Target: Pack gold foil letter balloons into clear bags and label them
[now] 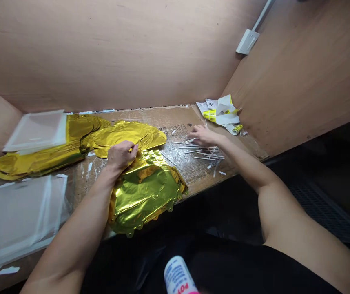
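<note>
My left hand [122, 156] is closed at the upper edge of a shiny gold foil balloon [146, 185], pinching its foil. This balloon lies flat and hangs partly over the table's front edge, with small round tabs along its rim. Over a loose pile of thin white straws [204, 150], my right hand [203, 136] has its fingers bent down and drawn together. Its fingertips are at the straws, but what lies between them is hidden. Behind my left hand, more flat gold foil balloons [132, 132] are spread, and another folded stack [45, 163] reaches to the left.
Clear plastic bags [18, 212] lie at the front left, and more bags [37, 128] rest at the back left. Crumpled yellow-and-white label sheets [224, 116] sit in the right corner. Wooden walls enclose the cardboard-covered table [159, 114]. A labelled white bottle [178, 273] is near my body.
</note>
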The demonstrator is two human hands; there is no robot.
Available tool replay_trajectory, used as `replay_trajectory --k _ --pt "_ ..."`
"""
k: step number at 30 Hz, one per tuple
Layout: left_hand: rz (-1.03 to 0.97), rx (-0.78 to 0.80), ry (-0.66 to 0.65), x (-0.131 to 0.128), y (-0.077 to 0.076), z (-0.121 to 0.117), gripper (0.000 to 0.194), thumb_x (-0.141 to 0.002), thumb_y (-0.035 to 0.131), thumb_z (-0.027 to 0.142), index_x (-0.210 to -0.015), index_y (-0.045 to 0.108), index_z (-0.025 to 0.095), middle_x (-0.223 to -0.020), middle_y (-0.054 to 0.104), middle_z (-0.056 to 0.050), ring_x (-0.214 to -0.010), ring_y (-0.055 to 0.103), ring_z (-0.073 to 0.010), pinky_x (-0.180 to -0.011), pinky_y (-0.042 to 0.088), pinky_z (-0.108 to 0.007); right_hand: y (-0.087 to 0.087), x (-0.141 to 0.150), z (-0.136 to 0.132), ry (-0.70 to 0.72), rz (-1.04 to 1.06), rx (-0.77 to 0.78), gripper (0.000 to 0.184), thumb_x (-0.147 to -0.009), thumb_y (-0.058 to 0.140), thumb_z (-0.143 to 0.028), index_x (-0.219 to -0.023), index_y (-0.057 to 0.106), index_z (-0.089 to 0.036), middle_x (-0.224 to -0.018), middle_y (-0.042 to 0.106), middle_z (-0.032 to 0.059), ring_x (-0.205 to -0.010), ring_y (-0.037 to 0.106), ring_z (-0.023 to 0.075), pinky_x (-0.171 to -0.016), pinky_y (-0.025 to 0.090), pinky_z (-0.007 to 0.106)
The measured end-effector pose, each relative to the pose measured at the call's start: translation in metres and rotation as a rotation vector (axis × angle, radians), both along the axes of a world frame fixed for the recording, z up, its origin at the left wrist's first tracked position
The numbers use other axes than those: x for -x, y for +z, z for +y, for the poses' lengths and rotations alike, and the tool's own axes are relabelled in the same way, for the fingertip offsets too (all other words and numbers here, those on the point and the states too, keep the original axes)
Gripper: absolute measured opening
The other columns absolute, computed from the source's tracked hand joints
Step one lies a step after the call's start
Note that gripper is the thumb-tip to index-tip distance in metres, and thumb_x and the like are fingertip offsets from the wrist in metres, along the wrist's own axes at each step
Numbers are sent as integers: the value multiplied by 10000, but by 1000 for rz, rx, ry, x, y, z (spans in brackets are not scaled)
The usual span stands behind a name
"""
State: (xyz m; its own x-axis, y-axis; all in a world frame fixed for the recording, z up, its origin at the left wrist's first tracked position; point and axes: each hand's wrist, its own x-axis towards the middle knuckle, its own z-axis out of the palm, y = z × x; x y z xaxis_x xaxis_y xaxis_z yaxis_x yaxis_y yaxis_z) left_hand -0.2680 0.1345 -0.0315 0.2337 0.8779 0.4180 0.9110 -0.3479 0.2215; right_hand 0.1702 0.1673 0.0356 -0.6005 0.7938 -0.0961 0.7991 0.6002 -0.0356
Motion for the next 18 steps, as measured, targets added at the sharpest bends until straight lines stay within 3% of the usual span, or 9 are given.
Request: replay_trajectory --k 4,6,9,11,13,15,18 --pt "-14 1 -24 3 3 -3 462 -1047 464 505 -803 711 201 -882 771 -97 -786 641 -228 -669 339 -326 -18 64 -54 317 122 -37 472 -1105 578 -385 -1570 604 -456 -1662 537 51 -1506 456 358 -1239 334 607" --pt "-1 -6 -12 6 5 -4 497 -1060 440 518 -875 745 172 -906 771 -87 -787 611 -205 -682 304 -298 -22 66 -66 317 132 -30 457 -1126 537 -381 -1574 599 -450 -1684 525 37 -1536 444 329 -1242 339 575" --pt "59 -44 22 9 8 -1 522 -1055 436 535 -936 775 156 -922 783 -97 -756 589 -198 -668 271 -293 -17 12 -85 50 252 -102 443 -1093 581 -322 -1528 658 -357 -1583 594 103 -1444 530 328 -1189 406 553" --pt "92 -79 35 11 10 2 527 -1047 439 548 -921 783 169 -916 795 -110 -730 598 -209 -640 275 -309 -13 -40 -109 -151 388 -152 352 -1066 621 -310 -1386 759 -258 -1335 689 136 -1227 641 303 -1093 485 491" --pt "96 -126 37 13 14 3 555 -1045 422 562 -889 787 175 -892 800 -121 -724 621 -221 -628 296 -321 -13 -81 -140 -269 484 -121 247 -1050 649 -325 -1157 835 -203 -1051 692 100 -952 666 242 -943 539 401" --pt "48 -165 41 15 22 3 572 -1026 428 586 -853 787 176 -839 793 -123 -732 649 -231 -636 338 -324 -21 -101 -169 -311 534 -83 240 -1047 658 -335 -1102 844 -194 -969 648 75 -847 638 211 -868 546 363" --pt "-196 -165 84 23 41 1 530 -952 526 617 -848 795 172 -757 774 -99 -699 672 -223 -666 443 -321 -38 -97 -188 -267 498 -114 279 -1051 663 -337 -1238 816 -196 -1070 625 103 -971 636 244 -938 546 386"
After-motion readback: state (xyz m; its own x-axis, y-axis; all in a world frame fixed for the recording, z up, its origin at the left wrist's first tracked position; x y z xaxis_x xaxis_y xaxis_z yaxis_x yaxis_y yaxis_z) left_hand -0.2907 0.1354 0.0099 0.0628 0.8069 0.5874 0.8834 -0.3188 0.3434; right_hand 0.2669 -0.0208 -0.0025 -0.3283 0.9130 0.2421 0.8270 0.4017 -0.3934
